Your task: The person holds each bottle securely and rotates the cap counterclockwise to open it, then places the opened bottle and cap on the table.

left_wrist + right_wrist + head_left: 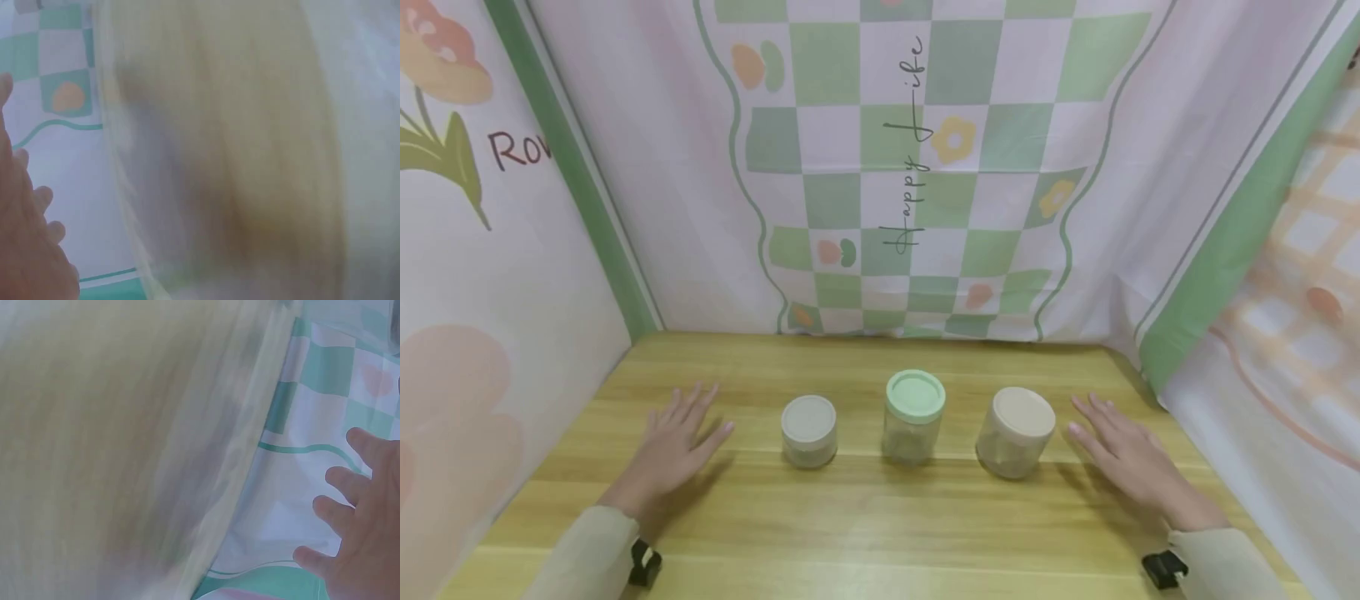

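Observation:
Three clear lidded jars stand upright in a row on the wooden table. A short jar with a whitish lid [808,431] is at the left, a taller jar with a mint-green lid [912,417] in the middle, and a wide jar with a cream lid [1016,432] at the right. To the left of the short jar, my left hand [672,454] has its fingers spread and straight, holding nothing. My right hand [1129,458], fingers also extended, is just right of the cream-lidded jar without touching it. The wrist views show the hands [28,219] [369,512] at the frame edges.
The wooden table [850,533] reaches back to a green-and-white checkered curtain [895,192]. Printed fabric hangs at the left [497,275] and right [1285,333] sides. Each sleeve has a black clip-like piece [644,564] near the wrist.

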Available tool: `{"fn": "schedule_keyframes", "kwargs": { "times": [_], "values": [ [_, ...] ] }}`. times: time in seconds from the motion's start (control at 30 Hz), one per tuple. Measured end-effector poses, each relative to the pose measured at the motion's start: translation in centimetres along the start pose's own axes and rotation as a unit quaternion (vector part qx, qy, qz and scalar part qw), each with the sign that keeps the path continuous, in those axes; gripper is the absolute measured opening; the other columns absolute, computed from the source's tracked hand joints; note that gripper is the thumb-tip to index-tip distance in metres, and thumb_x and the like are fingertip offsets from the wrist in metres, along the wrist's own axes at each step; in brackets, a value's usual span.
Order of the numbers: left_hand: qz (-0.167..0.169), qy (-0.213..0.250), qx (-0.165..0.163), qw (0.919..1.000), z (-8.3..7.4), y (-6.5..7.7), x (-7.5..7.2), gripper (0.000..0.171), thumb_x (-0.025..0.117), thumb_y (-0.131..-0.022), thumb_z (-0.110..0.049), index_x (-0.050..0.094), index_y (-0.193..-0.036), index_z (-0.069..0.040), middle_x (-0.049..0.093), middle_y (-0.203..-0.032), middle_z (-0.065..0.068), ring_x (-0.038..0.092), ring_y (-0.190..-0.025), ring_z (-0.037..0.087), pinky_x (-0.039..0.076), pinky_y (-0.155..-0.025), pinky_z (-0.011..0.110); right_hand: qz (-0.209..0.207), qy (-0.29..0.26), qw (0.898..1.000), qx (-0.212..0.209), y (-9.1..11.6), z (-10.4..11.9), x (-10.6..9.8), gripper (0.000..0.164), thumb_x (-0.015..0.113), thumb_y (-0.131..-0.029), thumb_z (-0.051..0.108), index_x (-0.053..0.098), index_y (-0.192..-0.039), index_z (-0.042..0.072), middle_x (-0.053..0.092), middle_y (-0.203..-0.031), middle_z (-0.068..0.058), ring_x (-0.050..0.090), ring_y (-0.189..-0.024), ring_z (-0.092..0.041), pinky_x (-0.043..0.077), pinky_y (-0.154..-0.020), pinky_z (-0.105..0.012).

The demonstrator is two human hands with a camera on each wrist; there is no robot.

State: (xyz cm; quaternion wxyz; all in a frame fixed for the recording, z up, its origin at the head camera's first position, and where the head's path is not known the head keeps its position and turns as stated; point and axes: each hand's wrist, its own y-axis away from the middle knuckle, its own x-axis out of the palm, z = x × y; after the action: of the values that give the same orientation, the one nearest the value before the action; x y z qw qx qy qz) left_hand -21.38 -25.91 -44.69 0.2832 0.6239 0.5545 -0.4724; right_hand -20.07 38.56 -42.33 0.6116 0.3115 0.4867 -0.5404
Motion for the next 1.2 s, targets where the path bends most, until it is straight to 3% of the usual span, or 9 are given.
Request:
{"fn": "schedule_keyframes", "kwargs": {
  "times": [0.5,0.8,0.9,1.0,1.2],
  "values": [
    [-0.001,0.137,0.006,0.9906,-0.7,-0.2,0.4,0.071,0.043,-0.106,-0.046,0.013,-0.162,-0.012,0.010,-0.164,0.023,0.000,-0.146,0.052,-0.003,-0.108,0.077,-0.034,-0.033,0.998,-0.040,-1.3,2.5,-1.5,0.053,0.041,-0.109,0.034,0.034,-0.156,0.009,0.024,-0.157,-0.031,0.027,-0.134,-0.061,0.015,-0.096,-0.084],
    [0.037,0.214,-0.007,0.9761,-1.1,-0.5,1.5,0.088,0.060,-0.098,-0.051,0.004,-0.162,-0.027,0.005,-0.166,0.016,0.009,-0.148,0.046,0.011,-0.108,0.076,-0.047,-0.050,0.994,-0.082,-2.2,4.9,-1.6,0.052,0.047,-0.108,0.031,0.039,-0.154,0.009,0.029,-0.155,-0.031,0.029,-0.136,-0.058,0.020,-0.100,-0.080],
    [0.054,0.230,-0.012,0.9717,-1.4,-0.5,1.7,0.094,0.064,-0.095,-0.051,0.003,-0.162,-0.026,0.008,-0.166,0.016,0.013,-0.147,0.048,0.014,-0.107,0.076,-0.056,-0.059,0.991,-0.105,-2.5,5.7,-1.4,0.050,0.050,-0.107,0.027,0.042,-0.151,0.006,0.032,-0.154,-0.031,0.030,-0.135,-0.057,0.023,-0.101,-0.078],
    [0.072,0.257,-0.013,0.9637,-1.7,-0.5,1.9,0.095,0.068,-0.094,-0.047,0.007,-0.162,-0.022,0.013,-0.165,0.016,0.019,-0.145,0.048,0.018,-0.107,0.074,-0.059,-0.065,0.989,-0.118,-2.8,6.5,-1.1,0.049,0.050,-0.107,0.027,0.044,-0.150,0.006,0.034,-0.153,-0.030,0.031,-0.136,-0.056,0.024,-0.102,-0.077],
    [0.098,0.332,0.001,0.9382,-2.6,-1.1,2.5,0.096,0.075,-0.091,-0.036,0.015,-0.161,-0.010,0.018,-0.164,0.016,0.026,-0.145,0.041,0.022,-0.113,0.061,-0.048,-0.067,0.989,-0.125,-3.7,8.0,-1.0,0.051,0.048,-0.108,0.030,0.039,-0.154,0.012,0.031,-0.158,-0.023,0.028,-0.140,-0.051,0.023,-0.105,-0.074]
  ]
}}
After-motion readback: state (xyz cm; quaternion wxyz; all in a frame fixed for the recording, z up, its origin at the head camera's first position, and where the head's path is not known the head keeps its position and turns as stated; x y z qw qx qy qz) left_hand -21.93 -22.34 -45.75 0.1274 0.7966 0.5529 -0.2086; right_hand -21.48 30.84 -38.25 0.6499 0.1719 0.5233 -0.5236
